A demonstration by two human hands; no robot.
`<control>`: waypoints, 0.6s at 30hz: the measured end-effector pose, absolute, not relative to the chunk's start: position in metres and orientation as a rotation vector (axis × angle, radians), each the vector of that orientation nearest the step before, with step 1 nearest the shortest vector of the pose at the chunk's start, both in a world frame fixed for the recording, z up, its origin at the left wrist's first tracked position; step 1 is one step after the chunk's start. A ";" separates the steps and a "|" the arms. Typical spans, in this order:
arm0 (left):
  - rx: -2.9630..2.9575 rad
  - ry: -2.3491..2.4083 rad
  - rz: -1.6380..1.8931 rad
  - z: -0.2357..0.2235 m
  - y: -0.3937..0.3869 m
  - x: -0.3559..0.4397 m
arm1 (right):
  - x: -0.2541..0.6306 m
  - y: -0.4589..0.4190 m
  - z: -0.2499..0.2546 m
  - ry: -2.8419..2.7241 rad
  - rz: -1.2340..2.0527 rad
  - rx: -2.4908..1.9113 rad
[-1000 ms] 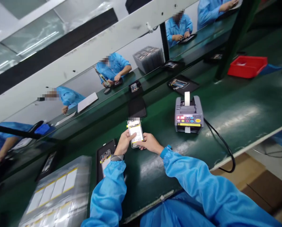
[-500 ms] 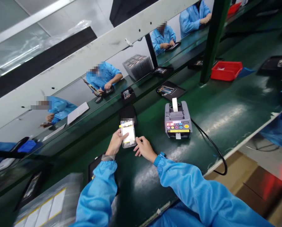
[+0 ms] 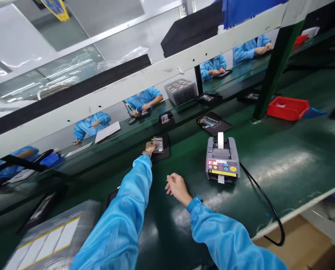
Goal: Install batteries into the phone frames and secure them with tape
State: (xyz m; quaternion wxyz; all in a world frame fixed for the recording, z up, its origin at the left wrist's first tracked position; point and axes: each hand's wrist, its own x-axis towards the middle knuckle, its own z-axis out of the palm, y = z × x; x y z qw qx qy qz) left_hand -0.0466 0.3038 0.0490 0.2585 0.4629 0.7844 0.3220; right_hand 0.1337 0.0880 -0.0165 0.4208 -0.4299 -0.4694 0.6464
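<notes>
My left hand [image 3: 150, 147] reaches far out over the green conveyor belt [image 3: 282, 176], its fingers gripping the edge of a smartphone [image 3: 158, 144]. The phone lies on a black tray [image 3: 162, 153] and shows a film-covered screen. Its far details are too small to read. My right hand [image 3: 178, 188] rests on the belt nearer to me, with its fingers loosely curled and nothing in them. It is closest to a grey tape dispenser [image 3: 222, 159], which stands to its right.
A black cable runs from the dispenser toward the belt's near edge. Black trays [image 3: 212, 123] and a red bin [image 3: 287, 108] sit farther along. A plastic-wrapped pack [image 3: 52, 240] lies at lower left. Co-workers [image 3: 143, 99] sit beyond a white beam [image 3: 156, 77].
My left hand has carried the phone forward, away from me, and onto the black tray. My right hand has drawn back from the phone and let its fingers curl.
</notes>
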 end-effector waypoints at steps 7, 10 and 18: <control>1.516 2.234 0.726 0.065 0.271 -0.088 | 0.138 0.088 -0.015 -1.187 1.606 -1.096; 1.541 2.230 0.715 0.082 0.230 -0.127 | 0.146 0.085 -0.014 -1.214 1.637 -1.104; 1.221 2.590 0.782 0.135 0.029 -0.283 | 0.153 0.090 -0.012 -1.251 1.599 -1.117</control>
